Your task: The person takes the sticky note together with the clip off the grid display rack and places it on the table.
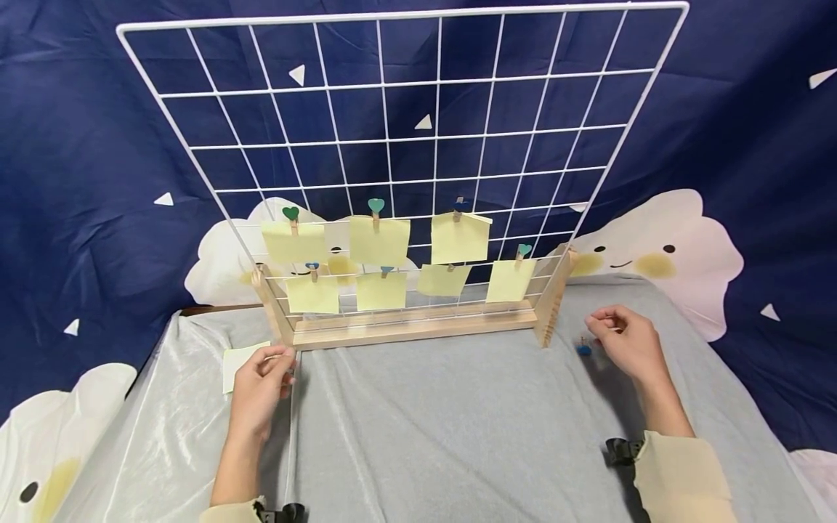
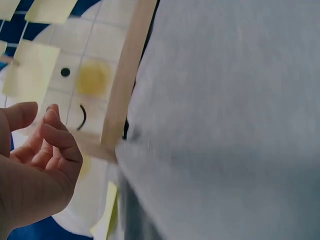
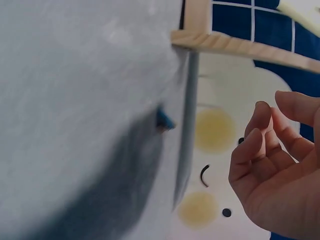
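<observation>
Out on the right, the right hand [image 1: 629, 344] is hovering just beside a blue clip [image 1: 584, 350], which is lying on the grey-draped table [image 1: 445, 421] beyond the right end of the white wire rack [image 1: 439, 13]; the grip is holding nothing, the thumb standing a touch apart from the bent fingers. Across the way, the left hand [image 1: 259, 386] is hanging near the rack's left end, its grip empty too, a small gap showing between thumb and forefinger, while a loose yellow paper [image 1: 235, 361] is lying next to it, partly hidden behind the hand. Between them, the rack is standing in its wooden base [image 1: 415, 331], and seven yellow notes [image 1: 379, 243] are hanging on the wires (three above, four below), with green and blue heart-shaped clips [image 1: 375, 205] topping several of them.
</observation>
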A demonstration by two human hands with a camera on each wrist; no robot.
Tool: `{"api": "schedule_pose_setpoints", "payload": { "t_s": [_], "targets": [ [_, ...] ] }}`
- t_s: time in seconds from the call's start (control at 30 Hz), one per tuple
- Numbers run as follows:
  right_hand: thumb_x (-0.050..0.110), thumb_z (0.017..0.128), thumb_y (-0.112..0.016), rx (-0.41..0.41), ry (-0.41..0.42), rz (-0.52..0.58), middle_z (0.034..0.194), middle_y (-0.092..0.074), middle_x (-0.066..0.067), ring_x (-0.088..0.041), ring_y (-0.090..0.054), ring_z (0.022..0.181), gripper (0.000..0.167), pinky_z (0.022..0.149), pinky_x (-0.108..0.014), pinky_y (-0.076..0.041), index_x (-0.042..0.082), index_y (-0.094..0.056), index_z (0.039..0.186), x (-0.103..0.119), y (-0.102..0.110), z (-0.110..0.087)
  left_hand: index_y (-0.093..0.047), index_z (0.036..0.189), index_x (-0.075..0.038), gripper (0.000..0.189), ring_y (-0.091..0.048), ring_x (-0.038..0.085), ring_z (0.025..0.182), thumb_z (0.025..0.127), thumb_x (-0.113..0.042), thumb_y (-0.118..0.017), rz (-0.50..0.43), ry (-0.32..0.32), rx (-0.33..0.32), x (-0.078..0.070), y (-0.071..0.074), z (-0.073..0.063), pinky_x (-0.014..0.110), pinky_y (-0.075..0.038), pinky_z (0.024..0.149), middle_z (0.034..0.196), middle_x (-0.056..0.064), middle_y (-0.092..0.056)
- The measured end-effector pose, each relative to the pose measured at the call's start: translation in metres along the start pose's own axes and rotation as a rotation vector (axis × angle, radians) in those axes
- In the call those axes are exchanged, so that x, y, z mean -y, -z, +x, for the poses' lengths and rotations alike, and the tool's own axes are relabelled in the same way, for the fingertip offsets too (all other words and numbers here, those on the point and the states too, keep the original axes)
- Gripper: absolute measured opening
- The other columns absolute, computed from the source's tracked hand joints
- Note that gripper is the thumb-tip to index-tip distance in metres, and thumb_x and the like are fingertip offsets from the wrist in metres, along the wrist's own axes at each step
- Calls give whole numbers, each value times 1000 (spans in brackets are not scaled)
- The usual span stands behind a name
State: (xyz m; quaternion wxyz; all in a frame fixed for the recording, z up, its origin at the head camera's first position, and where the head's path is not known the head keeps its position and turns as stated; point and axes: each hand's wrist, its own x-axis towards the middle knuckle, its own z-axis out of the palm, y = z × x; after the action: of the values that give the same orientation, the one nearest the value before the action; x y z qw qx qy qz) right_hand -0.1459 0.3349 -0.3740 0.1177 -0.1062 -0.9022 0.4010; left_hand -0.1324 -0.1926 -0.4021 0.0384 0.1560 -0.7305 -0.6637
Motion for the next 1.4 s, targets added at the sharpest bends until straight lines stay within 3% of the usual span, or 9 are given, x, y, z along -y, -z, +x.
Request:
{"api": "schedule_pose_setpoints", "payload": {
  "t_s": [0.3, 0.47, 0.77, 1.07, 1.4],
  "targets": [
    [25, 99, -65, -2, 88, 60, 88, -65, -1, -1, -63, 64, 33, 58, -19, -49, -4, -64, 115, 22, 1, 0, -60, 119, -1, 25, -62, 14, 67, 103, -19, -63, -28, -56, 52, -11, -23, -2, 23, -47, 56, 81, -8, -70],
    [20, 99, -66, -6, 129, 110, 85, -65, 10, -3, -64, 64, 32, 58, -19, -50, -5, -65, 118, 31, 0, -2, -60, 117, -2, 21, -62, 14, 67, 102, -18, -63, -93, -92, 43, -14, -33, -4, 23, -45, 55, 84, -6, -72],
    [19, 99, -67, -29, 226, 83, 104, -70, -22, 0, -63, 67, 35, 58, -18, -48, -2, -65, 126, 52, -2, -1, -62, 121, -5, 26, -62, 17, 69, 100, -18, -67, -101, -164, 82, -22, -52, -4, 26, -46, 56, 93, -1, -74],
    [18, 98, -68, -42, 277, 99, 99, -70, -18, -2, -63, 66, 31, 55, -18, -45, -2, -67, 122, 70, -1, 2, -58, 127, -3, 37, -61, 11, 66, 96, -17, -73, -131, -186, 99, -30, -66, -4, 23, -44, 54, 83, -10, -70],
    [15, 97, -70, -55, 351, 114, 96, -70, -15, -4, -62, 68, 29, 58, -17, -44, -2, -68, 120, 89, 1, 6, -59, 127, -2, 39, -61, 12, 65, 94, -14, -75, -141, -219, 128, -37, -79, -5, 21, -43, 53, 88, -5, -71]
  ]
}}
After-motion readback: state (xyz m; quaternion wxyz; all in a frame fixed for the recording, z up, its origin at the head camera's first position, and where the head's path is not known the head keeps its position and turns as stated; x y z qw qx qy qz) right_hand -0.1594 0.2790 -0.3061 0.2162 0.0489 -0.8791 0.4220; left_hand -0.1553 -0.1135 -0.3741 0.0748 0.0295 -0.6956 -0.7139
